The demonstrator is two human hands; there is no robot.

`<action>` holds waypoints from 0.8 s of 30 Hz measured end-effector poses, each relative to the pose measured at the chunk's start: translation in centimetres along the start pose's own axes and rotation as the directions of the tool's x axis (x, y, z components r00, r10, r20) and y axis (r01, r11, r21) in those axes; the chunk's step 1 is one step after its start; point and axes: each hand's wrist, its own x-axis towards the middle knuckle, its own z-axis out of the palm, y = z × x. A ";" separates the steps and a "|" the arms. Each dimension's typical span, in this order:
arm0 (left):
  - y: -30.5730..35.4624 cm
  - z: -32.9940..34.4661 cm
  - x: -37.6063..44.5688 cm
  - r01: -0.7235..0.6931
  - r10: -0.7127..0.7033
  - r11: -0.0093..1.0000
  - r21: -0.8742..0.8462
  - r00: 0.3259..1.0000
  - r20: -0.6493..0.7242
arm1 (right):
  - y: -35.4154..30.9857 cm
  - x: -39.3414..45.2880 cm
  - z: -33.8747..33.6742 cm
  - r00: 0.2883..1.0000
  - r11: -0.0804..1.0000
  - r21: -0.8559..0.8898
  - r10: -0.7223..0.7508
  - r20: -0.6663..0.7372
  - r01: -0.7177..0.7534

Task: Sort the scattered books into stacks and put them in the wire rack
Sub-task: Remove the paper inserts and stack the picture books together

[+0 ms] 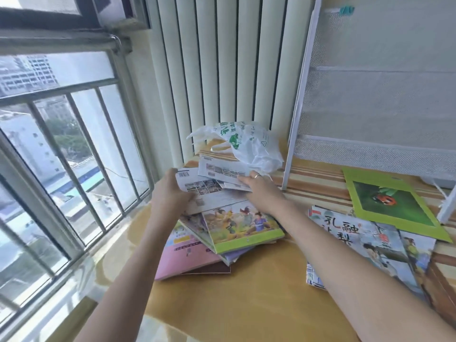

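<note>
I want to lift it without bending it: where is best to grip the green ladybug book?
Probably its near-left edge: the green ladybug book lies flat, that corner overhanging the book with Chinese characters, so fingers can slip beneath. The wire rack crowds its far side.

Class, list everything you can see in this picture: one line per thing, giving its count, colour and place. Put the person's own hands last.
white-backed books: at least two, white with small photo strips, far end of the left pile, under both hands
green-bordered picture book: one, top of the left pile
pink book: one, low in the left pile, near edge
ladybird book: one, bright green, right, by the rack
illustrated books: several, overlapping, right side
plastic bag: one, white with green print, behind the pile
wire rack: one, white mesh, upright, back right
table: one, yellow-brown
window bars: grey, left
left hand: grips a white-backed book's left edge
right hand: ring on one finger, resting on the white-backed books
</note>
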 end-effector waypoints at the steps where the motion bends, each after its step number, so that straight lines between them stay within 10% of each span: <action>1: 0.2 -0.2 -0.2 -0.034 0.035 0.999 0.023 0.999 -0.039 | -0.3 0.0 0.0 0.999 1.000 -0.006 -0.018 -0.038 0.018; 9: 1.3 -0.8 -0.6 0.152 -0.090 0.829 -0.539 0.986 0.140 | -1.8 -3.0 -0.2 0.898 0.935 0.072 -0.309 -0.313 0.346; 14: -0.8 -0.6 -2.2 -0.271 0.278 0.959 -0.087 0.958 0.078 | -1.7 -4.1 0.1 0.888 0.922 0.175 -0.261 -0.378 0.346; 21: -0.7 0.1 -0.1 -0.436 0.476 0.879 0.193 0.828 -0.296 | -2.0 -5.7 -1.4 0.856 0.913 0.149 -0.286 -0.431 0.380; 24: 0.4 -0.1 0.2 -0.496 0.524 0.851 0.172 0.825 -0.212 | -2.0 -6.3 -2.3 0.855 0.900 0.204 -0.266 -0.445 0.386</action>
